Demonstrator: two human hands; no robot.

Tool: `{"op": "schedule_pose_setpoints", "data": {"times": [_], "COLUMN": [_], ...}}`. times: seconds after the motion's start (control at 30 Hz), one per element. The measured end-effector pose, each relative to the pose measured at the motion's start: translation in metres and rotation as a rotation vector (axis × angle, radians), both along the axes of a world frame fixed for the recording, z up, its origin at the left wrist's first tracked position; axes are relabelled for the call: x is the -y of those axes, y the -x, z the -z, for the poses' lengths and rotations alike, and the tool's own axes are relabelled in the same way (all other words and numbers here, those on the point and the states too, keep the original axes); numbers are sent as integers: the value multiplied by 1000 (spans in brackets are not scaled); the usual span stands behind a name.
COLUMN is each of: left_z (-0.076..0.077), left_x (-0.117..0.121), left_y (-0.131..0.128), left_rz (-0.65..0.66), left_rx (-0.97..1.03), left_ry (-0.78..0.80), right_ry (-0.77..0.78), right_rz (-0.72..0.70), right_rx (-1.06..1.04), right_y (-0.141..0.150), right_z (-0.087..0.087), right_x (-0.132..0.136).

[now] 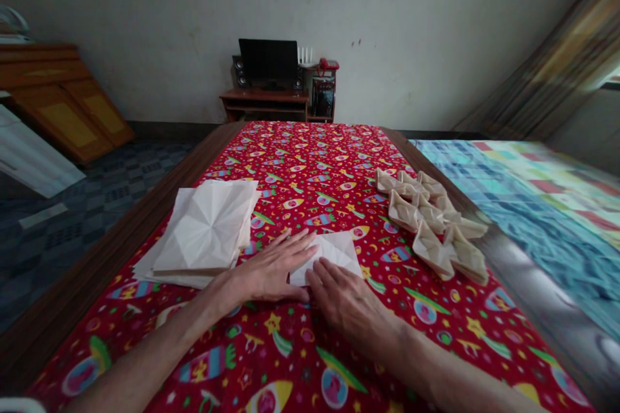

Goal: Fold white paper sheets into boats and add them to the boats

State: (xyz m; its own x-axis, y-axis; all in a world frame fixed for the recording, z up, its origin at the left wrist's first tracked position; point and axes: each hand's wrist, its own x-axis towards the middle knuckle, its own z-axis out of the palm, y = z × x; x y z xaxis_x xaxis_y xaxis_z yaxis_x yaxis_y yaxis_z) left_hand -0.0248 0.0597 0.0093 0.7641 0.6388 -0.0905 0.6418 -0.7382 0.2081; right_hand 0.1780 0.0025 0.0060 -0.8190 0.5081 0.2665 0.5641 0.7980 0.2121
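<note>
The paper (341,250) lies on the surface (194,164). Let the left hand (276,268), spread, pin its left side while the right hand (343,293), fingers bunched, presses evenly along the near edge; whether it pinches any paper, I cannot tell.

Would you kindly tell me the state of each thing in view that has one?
Paper: creased, under both hands
Left hand: open, palm down
Right hand: fingers slightly curled
Paper stack: creased, opened out
Paper shapes: folded
Cloth: spread out
Screen: dark
Cabinet doors: shut
</note>
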Motion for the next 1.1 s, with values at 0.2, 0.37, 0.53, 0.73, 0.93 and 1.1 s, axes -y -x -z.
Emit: {"op": "schedule_pose_setpoints", "data": {"times": [0.2, 0.37, 0.53, 0.73, 0.93, 1.1], "left_z": [5, 8, 11, 19, 17, 3], "left_x": [7, 9, 9, 8, 5, 18], "left_y": [-2, 1, 1, 4, 12, 14], "left_rz": [-3, -2, -9, 6, 3, -2], "left_rx": [79, 147, 259, 382, 386, 379], "left_ry": [-121, -158, -196, -229, -282, -412], "right_ry": [-34, 14, 89, 119, 83, 36], "right_rz": [60, 111, 172, 172, -86, -72], "right_rx": [34, -2, -71, -148, -305, -270], "right_y": [4, 3, 3, -2, -9, -25], "right_z": [5, 5, 4, 2, -4, -5], "right_x": [-3, -8, -8, -12, -16, -23]}}
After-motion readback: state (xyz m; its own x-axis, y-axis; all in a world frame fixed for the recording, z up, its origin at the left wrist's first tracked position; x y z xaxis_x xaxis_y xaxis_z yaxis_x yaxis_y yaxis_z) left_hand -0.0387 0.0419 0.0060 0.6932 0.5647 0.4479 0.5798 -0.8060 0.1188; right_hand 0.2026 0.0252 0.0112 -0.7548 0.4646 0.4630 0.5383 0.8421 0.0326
